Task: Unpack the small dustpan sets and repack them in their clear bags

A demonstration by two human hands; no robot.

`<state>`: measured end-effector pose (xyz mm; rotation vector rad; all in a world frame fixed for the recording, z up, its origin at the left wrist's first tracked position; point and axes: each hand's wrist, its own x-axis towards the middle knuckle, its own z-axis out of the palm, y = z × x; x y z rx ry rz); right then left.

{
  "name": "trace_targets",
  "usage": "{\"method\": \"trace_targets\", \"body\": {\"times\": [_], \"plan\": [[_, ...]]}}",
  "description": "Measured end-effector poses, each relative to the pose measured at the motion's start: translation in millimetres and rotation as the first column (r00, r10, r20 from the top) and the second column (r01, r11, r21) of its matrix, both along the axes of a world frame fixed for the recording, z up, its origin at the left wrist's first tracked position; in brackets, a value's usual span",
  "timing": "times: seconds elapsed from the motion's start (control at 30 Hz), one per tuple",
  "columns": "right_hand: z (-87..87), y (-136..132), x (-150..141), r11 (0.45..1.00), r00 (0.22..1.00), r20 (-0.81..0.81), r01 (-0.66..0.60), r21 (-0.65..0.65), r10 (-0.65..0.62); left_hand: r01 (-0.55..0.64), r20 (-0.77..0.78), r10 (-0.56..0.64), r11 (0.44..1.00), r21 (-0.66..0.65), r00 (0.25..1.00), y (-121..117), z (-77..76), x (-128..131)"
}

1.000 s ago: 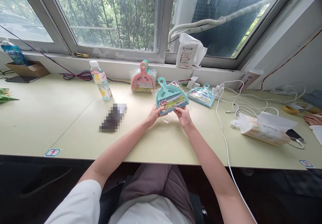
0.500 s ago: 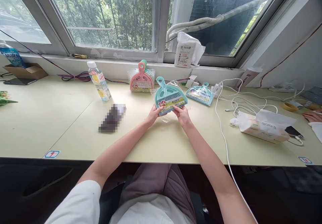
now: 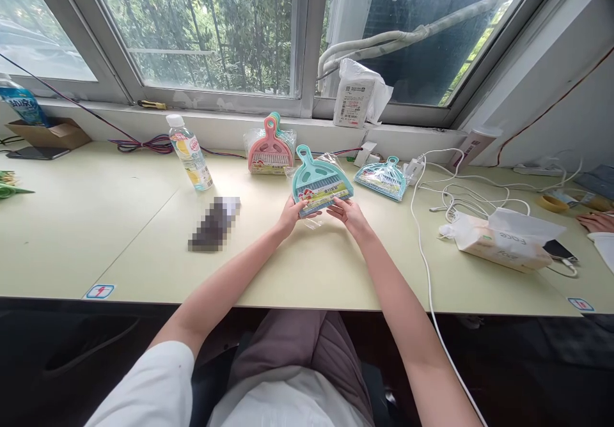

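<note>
"What's at the centre of all this?"

"A teal dustpan (image 3: 320,181) wrapped in a clear plastic bag (image 3: 309,220), with a printed card across its lower part. It's being held just above the worktop (image 3: 96,241), tilted slightly, with its handle pointing up and away from the person."

"How are the hands working on it?"

"The left hand (image 3: 289,217) is gripping the lower left edge, and the right hand (image 3: 349,216) is gripping the lower right edge. Both are closed around the wrapped pan, and neither is spread wide."

"Is that a sound hold?"

"I'd say so. Pinching the firm edge from both sides is keeping the pan steady and leaving the card uncovered. Staying off the loose corner of the bag should help prevent slipping."

"What's lying around it?"

"A wrapped pink dustpan (image 3: 270,155) is standing just behind it, and a second teal dustpan (image 3: 381,179) is lying to the right, near a tangle of white cables (image 3: 460,197). To the left, a plastic drinks bottle (image 3: 189,162) is standing beside a pixelated object (image 3: 215,224). Farther right, a tissue packet (image 3: 501,243) is lying on the worktop, and another person's hand (image 3: 595,222) is resting at the edge of the view."
</note>
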<state>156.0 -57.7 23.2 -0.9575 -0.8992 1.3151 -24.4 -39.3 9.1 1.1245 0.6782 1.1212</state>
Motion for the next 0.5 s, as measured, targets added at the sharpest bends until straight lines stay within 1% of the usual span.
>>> {"method": "trace_targets", "body": {"times": [0.03,0.07,0.1,0.13,0.17,0.2,0.23,0.27,0.3,0.33,0.37,0.43,0.5], "plan": [[1.8,1,6,1.000,0.996,0.082,-0.021,-0.015,0.023,-0.021,0.003,0.021,1.000,-0.001,1.000,4,-1.0,-3],[3.4,1,12,1.000,0.984,0.180,-0.007,-0.018,0.010,-0.047,0.007,0.047,0.999,-0.001,0.999,7,-1.2,-5],[4.8,2,18,0.999,0.956,0.289,0.052,0.000,-0.050,-0.077,0.011,0.078,0.997,-0.005,0.997,10,-0.4,-9],[5.7,2,22,0.988,0.902,0.403,0.143,0.052,-0.152,-0.109,0.012,0.109,0.994,-0.018,0.994,12,1.2,-12],[6.2,2,26,0.962,0.816,0.509,0.235,0.141,-0.274,-0.139,0.011,0.139,0.990,-0.039,0.990,13,3.4,-15],[6.2,1,29,0.922,0.705,0.594,0.290,0.255,-0.386,-0.158,0.011,0.159,0.985,-0.066,0.987,14,5.9,-17],[5.7,1,30,0.882,0.592,0.655,0.291,0.370,-0.470,-0.165,0.014,0.167,0.982,-0.095,0.986,14,8.4,-20],[4.7,2,31,0.851,0.492,0.697,0.240,0.466,-0.521,-0.157,0.019,0.160,0.980,-0.119,0.987,14,10.5,-21],[3.4,2,32,0.831,0.414,0.728,0.158,0.534,-0.546,-0.138,0.029,0.143,0.981,-0.136,0.989,14,12.1,-22],[1.8,4,33,0.816,0.359,0.748,0.070,0.574,-0.558,-0.115,0.042,0.123,0.982,-0.147,0.992,14,13.0,-23],[0.0,5,33,0.802,0.322,0.759,0.001,0.598,-0.566,-0.095,0.053,0.105,0.983,-0.154,0.993,14,13.3,-24],[-3.9,9,35,0.776,0.297,0.753,-0.059,0.628,-0.587,-0.056,0.057,0.067,0.984,-0.166,0.996,14,13.0,-24],[-7.4,12,37,0.755,0.315,0.728,-0.053,0.654,-0.609,-0.023,0.028,0.029,0.980,-0.197,0.999,14,12.5,-25]]}}
